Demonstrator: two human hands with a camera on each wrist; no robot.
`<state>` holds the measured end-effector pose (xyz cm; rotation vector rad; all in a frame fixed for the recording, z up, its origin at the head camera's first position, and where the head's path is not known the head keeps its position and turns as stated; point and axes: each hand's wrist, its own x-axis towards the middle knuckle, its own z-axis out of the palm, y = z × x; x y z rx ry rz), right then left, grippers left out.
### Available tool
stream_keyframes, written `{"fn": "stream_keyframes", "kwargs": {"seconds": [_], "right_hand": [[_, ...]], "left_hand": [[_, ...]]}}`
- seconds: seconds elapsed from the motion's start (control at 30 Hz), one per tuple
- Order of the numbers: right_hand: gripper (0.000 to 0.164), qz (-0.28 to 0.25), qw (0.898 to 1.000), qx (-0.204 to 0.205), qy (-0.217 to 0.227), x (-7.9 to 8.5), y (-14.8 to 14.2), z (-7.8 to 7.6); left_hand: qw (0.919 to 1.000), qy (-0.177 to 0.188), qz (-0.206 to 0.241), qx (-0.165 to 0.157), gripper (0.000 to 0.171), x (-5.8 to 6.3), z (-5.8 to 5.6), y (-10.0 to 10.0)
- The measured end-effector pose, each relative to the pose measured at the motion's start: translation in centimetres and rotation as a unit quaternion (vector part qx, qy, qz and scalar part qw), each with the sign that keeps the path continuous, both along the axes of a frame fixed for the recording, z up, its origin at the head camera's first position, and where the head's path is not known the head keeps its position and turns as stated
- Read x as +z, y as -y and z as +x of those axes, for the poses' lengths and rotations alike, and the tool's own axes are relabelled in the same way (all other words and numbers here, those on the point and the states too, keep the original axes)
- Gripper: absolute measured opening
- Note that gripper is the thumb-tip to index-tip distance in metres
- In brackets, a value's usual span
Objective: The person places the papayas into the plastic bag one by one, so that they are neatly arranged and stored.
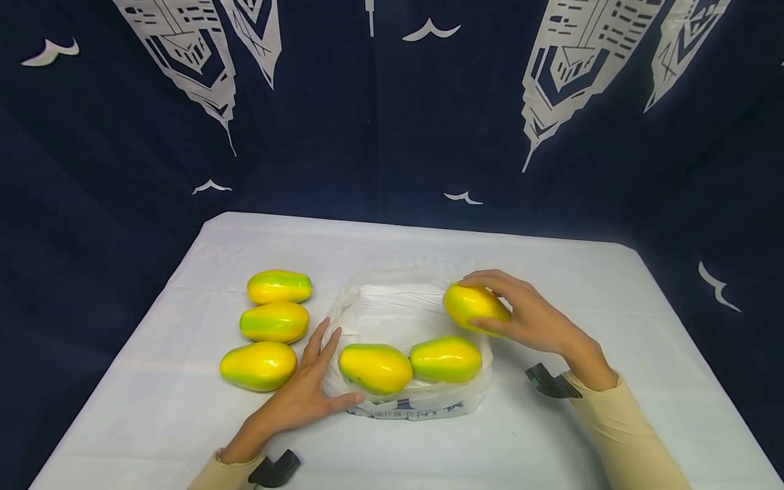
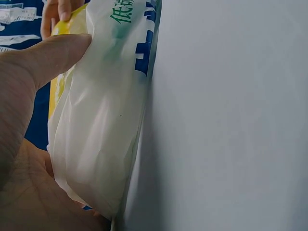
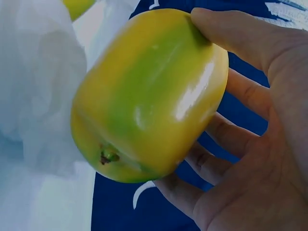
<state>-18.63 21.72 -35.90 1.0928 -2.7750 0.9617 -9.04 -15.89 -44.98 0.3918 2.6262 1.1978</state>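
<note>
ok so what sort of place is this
Probably a staged filming corner, though I can't be certain: a navy fabric curtain with white building prints hangs behind a white cloth-covered table, where three glossy yellow-green oval fruits lie in a row.

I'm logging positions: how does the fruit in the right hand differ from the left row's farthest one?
The right hand grips the held fruit; the farthest fruit lies unheld on the table. The held fruit is at the bag's right side; the farthest fruit is left of the bag. Both are glossy, yellow and green.
</note>
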Motion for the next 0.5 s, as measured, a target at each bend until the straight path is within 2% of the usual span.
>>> {"fn": "stream_keyframes", "kwargs": {"seconds": [0.23, 0.5], "right_hand": [[0.056, -0.01, 1.0, 0.027, 0.006, 0.2, 1.9, -0.6], [0.055, 0.01, 0.999, 0.036, 0.034, -1.2, 2.9, -0.7]], "left_hand": [[1.0, -0.001, -0.001, 0.003, 0.116, 0.0, 0.1, 0.0], [1.0, -0.001, -0.003, 0.001, 0.116, 0.0, 0.1, 0.0]]}}
